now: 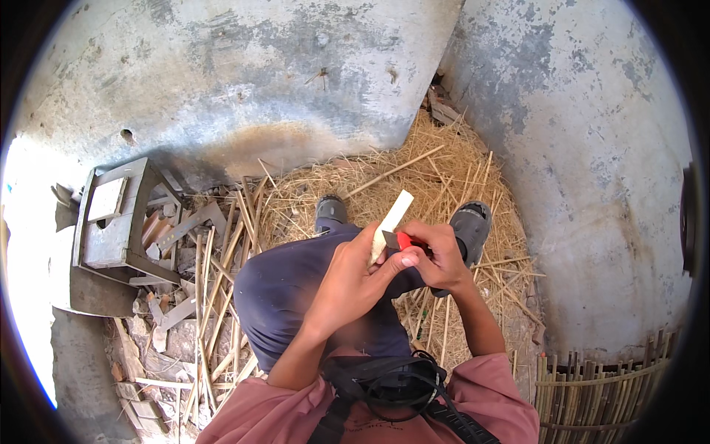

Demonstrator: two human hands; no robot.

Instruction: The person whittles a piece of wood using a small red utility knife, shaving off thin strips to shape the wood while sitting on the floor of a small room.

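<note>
My left hand (353,268) is closed round a flat, pale wooden strip (398,210), whose free end sticks up and away from me. In my right hand (439,257) is a small knife (404,240) with a red handle and a short dark blade. The blade lies against the strip just above my left fingers. My left thumb reaches across to the knife, close by the right thumb. Both hands are held over my lap, and the lower end of the strip is hidden by the left hand.
Straw (399,170) and shavings cover the ground around my shoes. Long thin poles (209,296) lie at the left, beside a wooden box frame (118,222) and rubble. Worn plaster walls (259,66) enclose the corner. A woven stick fence (599,392) stands at the lower right.
</note>
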